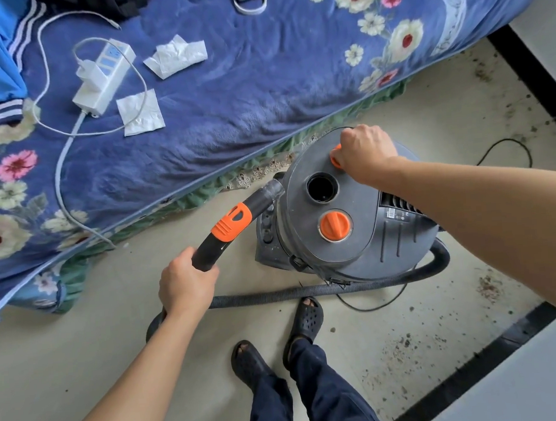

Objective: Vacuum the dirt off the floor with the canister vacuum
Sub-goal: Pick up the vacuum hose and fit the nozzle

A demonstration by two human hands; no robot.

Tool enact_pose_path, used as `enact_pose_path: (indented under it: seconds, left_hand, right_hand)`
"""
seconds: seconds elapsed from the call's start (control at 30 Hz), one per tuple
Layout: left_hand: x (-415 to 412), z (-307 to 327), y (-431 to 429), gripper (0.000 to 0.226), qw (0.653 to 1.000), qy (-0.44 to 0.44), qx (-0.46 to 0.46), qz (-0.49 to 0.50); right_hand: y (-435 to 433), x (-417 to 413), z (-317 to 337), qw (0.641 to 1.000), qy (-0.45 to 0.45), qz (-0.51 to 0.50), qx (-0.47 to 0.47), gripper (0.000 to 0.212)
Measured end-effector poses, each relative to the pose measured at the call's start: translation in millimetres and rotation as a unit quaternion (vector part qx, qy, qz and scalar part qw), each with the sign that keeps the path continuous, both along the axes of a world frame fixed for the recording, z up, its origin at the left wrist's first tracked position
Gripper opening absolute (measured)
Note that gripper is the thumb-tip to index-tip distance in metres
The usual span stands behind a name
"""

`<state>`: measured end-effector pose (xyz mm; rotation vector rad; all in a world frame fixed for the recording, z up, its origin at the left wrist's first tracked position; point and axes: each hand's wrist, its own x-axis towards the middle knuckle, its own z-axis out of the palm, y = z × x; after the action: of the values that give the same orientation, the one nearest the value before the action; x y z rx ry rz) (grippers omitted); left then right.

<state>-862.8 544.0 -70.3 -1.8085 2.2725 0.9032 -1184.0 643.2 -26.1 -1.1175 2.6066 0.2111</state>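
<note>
A grey canister vacuum (pixel 352 242) stands on the pale floor beside the bed, with an open round port (pixel 322 186) and an orange knob (pixel 334 225) on its lid. My right hand (pixel 365 149) is closed around another orange knob (pixel 335 157) at the lid's far side. My left hand (pixel 185 281) grips the black hose handle (pixel 220 237), which has an orange clip (pixel 232 225). The ribbed hose (pixel 290 294) runs along the floor and curves behind the canister. Dirt (pixel 403 345) is scattered over the floor at the right.
A bed with a blue flowered blanket (pixel 231 90) fills the upper left, carrying a white power strip (pixel 104 77), its cable and tissues (pixel 176 56). A black power cord (pixel 505 147) loops on the floor. My sandalled feet (pixel 305 320) stand close to the hose. A black floor stripe (pixel 472 377) borders the right.
</note>
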Motion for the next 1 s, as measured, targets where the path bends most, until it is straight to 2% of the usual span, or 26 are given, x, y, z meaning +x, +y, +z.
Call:
enact_pose_path:
  seconds: [0.13,0.37,0.53,0.67,0.8,0.87,1.0]
  left_hand:
    - [-0.2,1.3,1.0,0.015,1.000,0.001,-0.003,-0.002]
    - [2.4,1.8,5.9,0.014,1.000,-0.001,-0.009,-0.006]
    - [9.1,4.9,9.4,0.017,1.000,-0.002,-0.016,-0.013]
    - [17.4,17.4,12.6,0.019,1.000,0.012,-0.013,-0.017]
    - [27.6,40.8,19.9,0.017,0.999,0.025,0.011,-0.027]
    - [31.0,59.8,23.4,0.017,0.998,0.044,0.028,-0.036]
    - [25.6,97.7,28.5,0.018,0.989,0.089,0.097,-0.067]
  right_hand:
    - [1.4,1.5,-0.9,0.998,-0.020,-0.046,-0.023,0.020]
    - [7.9,4.0,-11.8,0.989,-0.058,-0.113,-0.070,0.030]
    - [23.0,7.9,-14.2,0.966,-0.117,-0.175,-0.149,0.030]
    - [55.0,30.0,-15.5,0.965,-0.116,-0.166,-0.165,0.037]
    - [103.8,82.9,-13.3,0.968,-0.082,-0.149,-0.186,0.031]
    - [133.8,114.5,-7.0,0.962,-0.093,-0.189,-0.174,0.035]
    - [196.7,181.4,9.9,0.939,-0.151,-0.300,-0.075,0.040]
